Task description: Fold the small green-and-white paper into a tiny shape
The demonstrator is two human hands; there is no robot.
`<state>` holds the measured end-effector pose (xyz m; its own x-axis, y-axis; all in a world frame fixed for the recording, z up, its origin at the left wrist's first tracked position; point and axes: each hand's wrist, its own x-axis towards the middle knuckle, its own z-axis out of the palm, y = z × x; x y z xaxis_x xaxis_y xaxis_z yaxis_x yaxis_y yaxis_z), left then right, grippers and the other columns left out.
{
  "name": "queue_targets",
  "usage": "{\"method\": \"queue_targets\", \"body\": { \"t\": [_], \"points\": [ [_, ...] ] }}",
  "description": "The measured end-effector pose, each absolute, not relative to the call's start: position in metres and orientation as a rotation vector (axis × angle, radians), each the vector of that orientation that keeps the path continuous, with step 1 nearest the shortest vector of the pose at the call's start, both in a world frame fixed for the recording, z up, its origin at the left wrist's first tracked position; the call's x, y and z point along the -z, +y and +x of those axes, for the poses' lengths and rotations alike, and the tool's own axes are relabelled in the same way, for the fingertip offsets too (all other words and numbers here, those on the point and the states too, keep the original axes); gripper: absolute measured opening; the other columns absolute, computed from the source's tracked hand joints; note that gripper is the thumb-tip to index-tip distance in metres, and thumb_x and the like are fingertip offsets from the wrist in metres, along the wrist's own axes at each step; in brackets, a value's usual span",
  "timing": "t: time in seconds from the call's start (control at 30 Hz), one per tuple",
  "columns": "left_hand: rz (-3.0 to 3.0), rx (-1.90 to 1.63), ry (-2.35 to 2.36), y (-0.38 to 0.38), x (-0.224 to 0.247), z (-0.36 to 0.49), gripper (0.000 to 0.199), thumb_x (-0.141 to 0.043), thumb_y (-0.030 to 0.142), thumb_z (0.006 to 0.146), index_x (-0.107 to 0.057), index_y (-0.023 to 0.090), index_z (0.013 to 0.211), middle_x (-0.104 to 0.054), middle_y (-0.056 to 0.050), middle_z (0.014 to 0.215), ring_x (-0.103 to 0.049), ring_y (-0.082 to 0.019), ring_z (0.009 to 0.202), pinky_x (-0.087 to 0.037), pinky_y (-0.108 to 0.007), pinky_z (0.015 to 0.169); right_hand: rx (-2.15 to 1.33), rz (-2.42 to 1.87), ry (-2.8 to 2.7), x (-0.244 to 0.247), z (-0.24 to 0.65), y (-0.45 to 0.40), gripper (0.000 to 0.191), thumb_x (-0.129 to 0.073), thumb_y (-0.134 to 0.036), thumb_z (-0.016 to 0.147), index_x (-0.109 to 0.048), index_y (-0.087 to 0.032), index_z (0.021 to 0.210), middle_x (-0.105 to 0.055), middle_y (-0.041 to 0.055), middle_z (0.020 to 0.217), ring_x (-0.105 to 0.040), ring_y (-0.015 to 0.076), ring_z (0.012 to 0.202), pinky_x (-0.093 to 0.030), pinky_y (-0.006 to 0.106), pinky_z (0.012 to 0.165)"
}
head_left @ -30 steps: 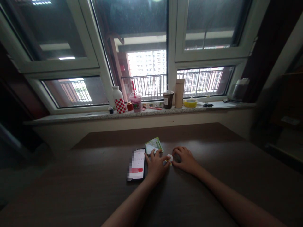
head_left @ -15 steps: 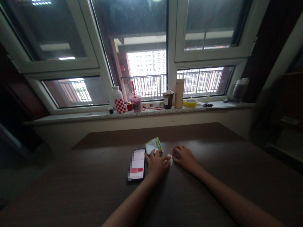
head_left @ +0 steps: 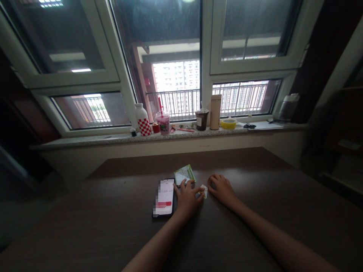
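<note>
A small white and yellow piece, like paper or a sticker [head_left: 205, 192], is pinched between the thumb and forefinger of my left hand [head_left: 188, 197], close to the tabletop. The other left fingers are spread over the table, near the lower edge of a green and white packet [head_left: 187, 173]. Just right of the small piece rests my right hand [head_left: 222, 189], a narrow gap away. Its fingers are curled together, and their tips are too hidden to show what they hold. A phone [head_left: 165, 198] showing a timer lies left of my left hand.
The brown table [head_left: 113, 234] reaches to the wall below a window. On the sill [head_left: 119, 140] stand a checkered white bottle [head_left: 143, 120], a pink drink cup [head_left: 163, 122], a dark drink cup [head_left: 201, 120], a tan box [head_left: 215, 112], yellow tape [head_left: 228, 124] and scissors [head_left: 249, 126].
My right hand has drawn slightly to the right, opening a small gap from the white and yellow piece. My left hand stays in place with the piece in its pinch.
</note>
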<state>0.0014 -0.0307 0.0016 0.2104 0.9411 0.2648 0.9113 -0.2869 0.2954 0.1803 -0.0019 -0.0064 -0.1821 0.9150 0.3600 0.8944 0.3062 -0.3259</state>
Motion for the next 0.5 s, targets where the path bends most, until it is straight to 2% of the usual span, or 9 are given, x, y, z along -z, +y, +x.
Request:
{"method": "queue_targets", "body": {
  "t": [0.5],
  "points": [
    [2.376, -0.625, 1.83, -0.0311, -0.0021, 0.0011, 0.024, -0.054, 0.049, 0.086, -0.068, 0.046, 0.107, -0.051, 0.001, 0.135, -0.028, -0.032, 0.134, -0.004, -0.067, 0.109, -0.123, -1.6, -2.096, 0.0084, 0.1828, -0.0001, 0.013, -0.06, -0.034, 0.082, -0.062, -0.023, 0.087, -0.059, 0.0051, 0.106, -0.051, 0.0239, 0.104, -0.037, 0.036, 0.087]
  ]
}}
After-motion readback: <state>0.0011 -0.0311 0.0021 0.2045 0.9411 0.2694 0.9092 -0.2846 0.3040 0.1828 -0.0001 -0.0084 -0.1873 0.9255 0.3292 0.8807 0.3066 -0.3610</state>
